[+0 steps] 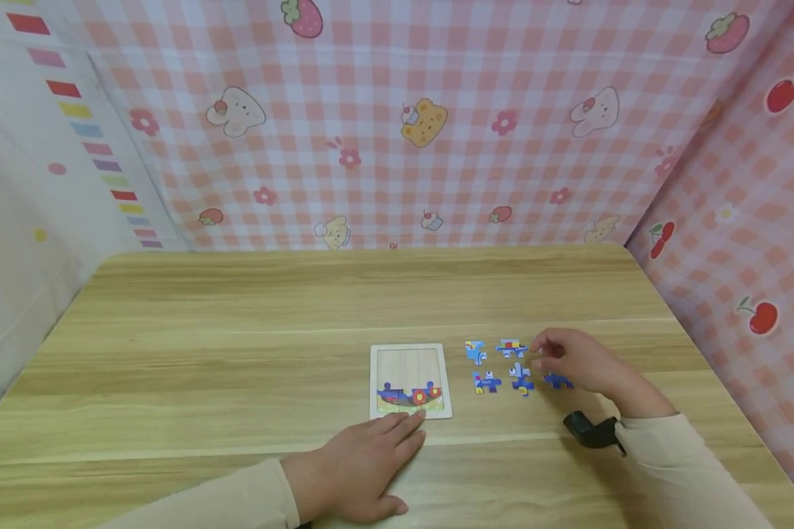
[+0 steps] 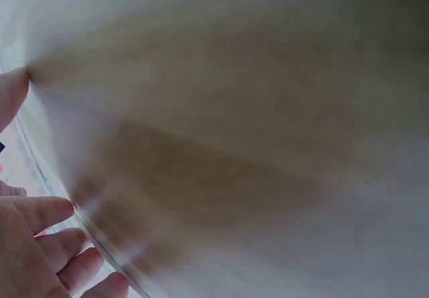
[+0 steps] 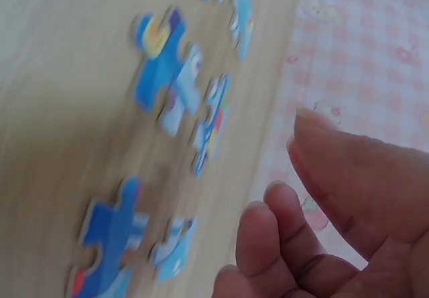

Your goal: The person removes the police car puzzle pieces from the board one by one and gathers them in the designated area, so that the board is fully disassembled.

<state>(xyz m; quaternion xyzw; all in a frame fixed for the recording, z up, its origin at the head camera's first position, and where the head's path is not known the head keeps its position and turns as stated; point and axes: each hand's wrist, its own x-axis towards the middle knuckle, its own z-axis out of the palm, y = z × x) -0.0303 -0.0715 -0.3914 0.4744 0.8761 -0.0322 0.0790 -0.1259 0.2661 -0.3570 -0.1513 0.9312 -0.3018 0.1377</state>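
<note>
A square wooden puzzle tray [image 1: 373,375] lies on the table, with joined pieces [image 1: 420,397] showing red flowers along its lower part. My left hand [image 1: 364,470] rests palm down in front of it, fingers extended, fingertips at its bottom edge. To the tray's right are several loose blue jigsaw pieces [image 1: 487,382]. Over the right end of these, my right hand [image 1: 578,360] hovers with loosely bent fingers. In the right wrist view, its thumb [image 3: 362,171] and fingers stand apart with nothing between them. Below them lie a dark blue piece [image 3: 110,238] and a light blue piece [image 3: 175,248].
The wooden table [image 1: 205,353] reaches back to a pink checked cloth [image 1: 370,169]. More patterned cloth [image 1: 734,242] hangs along the right side, and a pale cloth [image 1: 26,220] hangs at the left. A black wrist device [image 1: 590,430] sticks out below the right sleeve.
</note>
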